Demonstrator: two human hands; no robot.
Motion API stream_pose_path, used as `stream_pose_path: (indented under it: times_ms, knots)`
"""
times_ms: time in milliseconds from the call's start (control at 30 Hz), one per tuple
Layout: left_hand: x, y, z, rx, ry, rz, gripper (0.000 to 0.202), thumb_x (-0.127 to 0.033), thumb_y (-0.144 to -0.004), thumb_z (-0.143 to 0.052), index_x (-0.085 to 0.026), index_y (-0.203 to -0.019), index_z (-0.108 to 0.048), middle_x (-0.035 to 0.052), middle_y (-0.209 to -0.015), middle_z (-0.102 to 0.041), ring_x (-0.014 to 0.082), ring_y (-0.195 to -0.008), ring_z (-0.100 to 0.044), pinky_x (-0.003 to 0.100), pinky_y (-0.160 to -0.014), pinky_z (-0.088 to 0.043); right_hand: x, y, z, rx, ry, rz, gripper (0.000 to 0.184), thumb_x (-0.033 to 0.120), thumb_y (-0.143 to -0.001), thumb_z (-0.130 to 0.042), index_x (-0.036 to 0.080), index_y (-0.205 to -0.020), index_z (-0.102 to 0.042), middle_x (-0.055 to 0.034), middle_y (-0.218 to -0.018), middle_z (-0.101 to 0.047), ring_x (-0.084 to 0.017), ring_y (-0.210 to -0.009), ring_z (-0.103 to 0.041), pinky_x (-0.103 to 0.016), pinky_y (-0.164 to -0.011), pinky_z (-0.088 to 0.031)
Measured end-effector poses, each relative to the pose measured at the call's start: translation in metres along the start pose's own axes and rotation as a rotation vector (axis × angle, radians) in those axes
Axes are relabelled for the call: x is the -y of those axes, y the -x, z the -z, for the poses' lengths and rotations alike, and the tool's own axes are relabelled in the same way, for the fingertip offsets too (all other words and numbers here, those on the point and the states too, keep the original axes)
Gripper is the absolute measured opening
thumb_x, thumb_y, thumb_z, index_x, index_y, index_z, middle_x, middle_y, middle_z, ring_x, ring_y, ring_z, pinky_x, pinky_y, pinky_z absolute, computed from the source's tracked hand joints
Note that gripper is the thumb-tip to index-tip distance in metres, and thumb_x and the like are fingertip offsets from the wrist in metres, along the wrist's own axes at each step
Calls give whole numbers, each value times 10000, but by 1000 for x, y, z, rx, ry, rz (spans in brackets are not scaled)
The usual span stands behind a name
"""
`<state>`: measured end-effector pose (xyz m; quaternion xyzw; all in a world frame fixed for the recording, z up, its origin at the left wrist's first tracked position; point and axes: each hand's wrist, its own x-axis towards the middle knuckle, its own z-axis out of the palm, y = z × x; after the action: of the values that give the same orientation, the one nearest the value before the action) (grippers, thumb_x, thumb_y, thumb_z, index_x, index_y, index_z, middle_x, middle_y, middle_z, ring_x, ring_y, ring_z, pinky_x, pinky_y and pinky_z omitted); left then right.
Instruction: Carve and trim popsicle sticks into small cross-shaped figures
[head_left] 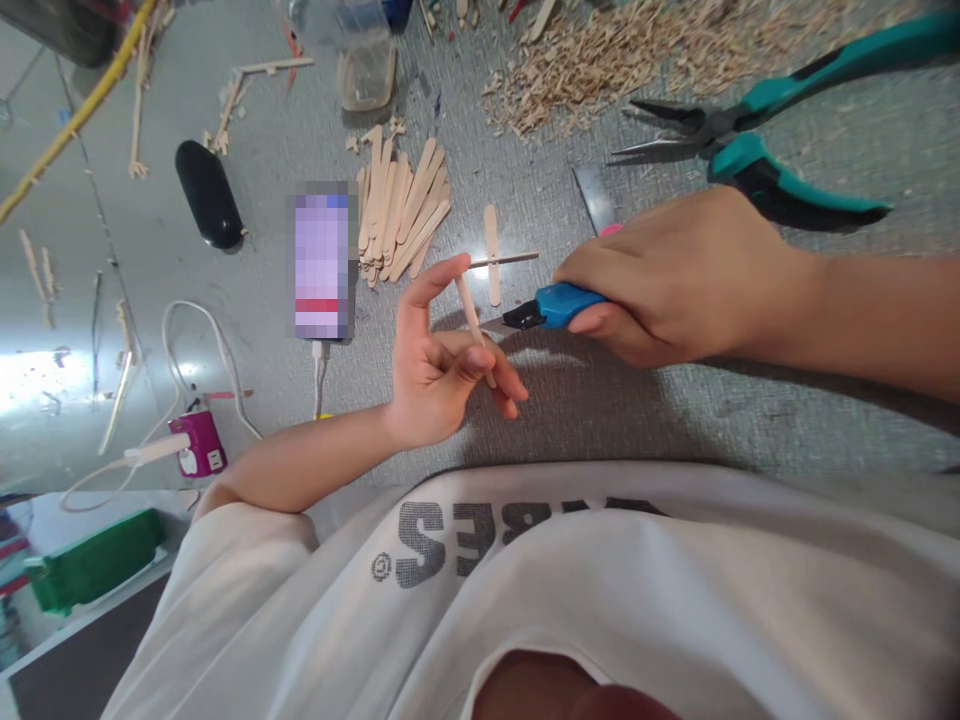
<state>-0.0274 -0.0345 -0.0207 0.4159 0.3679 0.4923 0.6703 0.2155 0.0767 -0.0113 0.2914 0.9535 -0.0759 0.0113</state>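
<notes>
My left hand [442, 375] is closed on a wooden craft stick [471, 312], holding it upright between thumb and index finger. A thin dark strip [514, 259] points right from the index fingertip; I cannot tell whether it is gripped. My right hand [675, 285] is wrapped round a blue utility knife [566, 304]. Its blade points left, reaching close to the held stick; whether they touch is unclear. Just beyond lies a single craft stick [492, 285] on the grey table [600, 410].
A pile of craft sticks [401, 215] lies beside a phone [322, 260] with its cable. Teal-handled pliers [720, 130], a metal blade [594, 200] and wood shavings [600, 65] are at the right and back. A black case [210, 195] and purple adapter [197, 445] are left.
</notes>
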Motion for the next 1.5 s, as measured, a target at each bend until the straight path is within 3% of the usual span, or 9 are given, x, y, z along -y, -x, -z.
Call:
stream_pose_path:
  times_ms: [133, 333, 467, 700, 833, 1000, 1133, 1367, 1500]
  knots:
    - [0, 0, 1, 22, 47, 0, 973, -589, -1074, -788, -370, -1757, -130, -103, -785, -805, 148, -580, -776, 221, -509, -632, 0, -1, 2, 12, 10, 17, 1226, 753, -993, 349, 196, -1091, -739, -95, -771, -702, -221, -722, -657, -387, -638, -192]
    - [4, 3, 7, 35, 62, -8, 819, -554, -1115, -738, -347, -1719, -225, -96, -789, -794, 127, -528, -746, 193, -484, -607, 1, -3, 5, 89, 20, 1, 1248, 787, -965, 362, 212, -1123, -735, -97, -798, -703, -246, -767, -666, -401, -656, -216]
    - [4, 3, 8, 45, 67, -6, 905, -558, -1114, -741, -331, -1750, -139, -96, -765, -800, 127, -512, -733, 184, -480, -586, 1, -2, 6, 62, 10, 23, 1215, 763, -978, 361, 215, -1064, -720, -92, -763, -678, -243, -716, -638, -391, -643, -200]
    - [2, 2, 9, 49, -9, 65, 958, -643, -1086, -742, -348, -1759, -128, -95, -743, -803, 140, -498, -724, 217, -471, -565, -9, 7, -6, 15, -145, 4, 922, 836, -1088, -10, 249, -1042, -720, -75, -759, -660, -244, -697, -576, -401, -685, -205]
    - [3, 1, 6, 66, -16, 69, 973, -641, -1077, -757, -332, -1760, -137, -101, -730, -795, 132, -470, -704, 220, -477, -562, -7, 11, -11, -13, -211, -27, 858, 829, -1103, -96, 251, -1044, -726, -80, -775, -652, -270, -785, -602, -403, -717, -234]
    - [5, -1, 3, 93, 25, 38, 990, -586, -1102, -745, -310, -1776, -74, -92, -742, -808, 137, -500, -723, 208, -478, -560, -3, 12, -7, 18, -177, 21, 881, 797, -1117, -46, 246, -1085, -733, -87, -794, -693, -260, -745, -616, -410, -704, -248]
    - [2, -3, 3, 109, 29, 53, 1048, -597, -1085, -769, -315, -1780, -36, -88, -748, -817, 124, -488, -716, 193, -484, -566, -2, 8, -12, -71, -91, 13, 965, 789, -1093, 84, 246, -1039, -712, -77, -774, -690, -239, -690, -593, -410, -686, -216]
    - [-1, -1, 5, 32, 45, 36, 941, -612, -1061, -793, -335, -1735, -198, -92, -739, -782, 144, -479, -719, 215, -461, -567, -6, 5, -21, -180, 44, 55, 1050, 734, -1072, 187, 234, -1055, -736, -81, -721, -644, -249, -698, -617, -417, -665, -240]
    - [-2, -1, 6, 41, 61, 53, 1007, -592, -1048, -820, -338, -1758, -152, -96, -752, -794, 135, -482, -714, 214, -479, -590, -6, 5, -11, -137, 58, 74, 1065, 701, -1080, 218, 214, -1032, -728, -97, -749, -677, -236, -673, -606, -388, -626, -233]
